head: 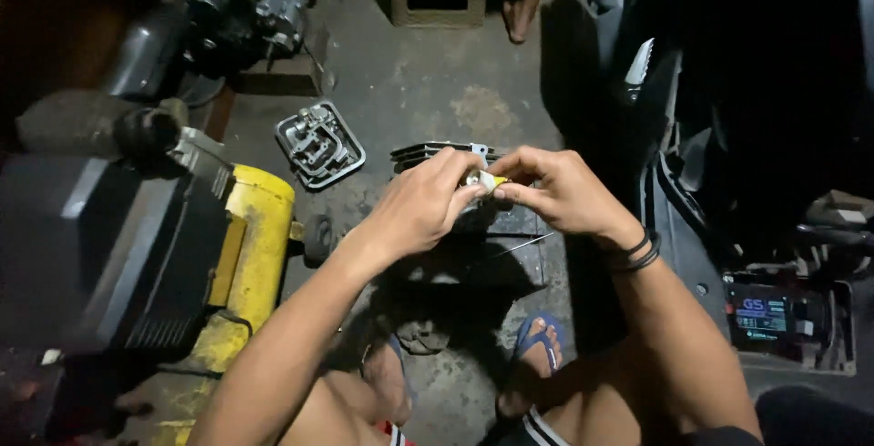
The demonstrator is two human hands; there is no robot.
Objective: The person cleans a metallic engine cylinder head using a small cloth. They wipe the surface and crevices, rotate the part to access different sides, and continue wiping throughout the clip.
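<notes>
Yellow compressor tank [259, 246], blue sandal [537, 337]

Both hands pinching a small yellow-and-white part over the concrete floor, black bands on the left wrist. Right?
Not quite: the black bands are on the right wrist, not the left, as the head view shows. The rest holds: the left hand and right hand both pinch the small yellow-and-white part over the concrete floor.
</notes>
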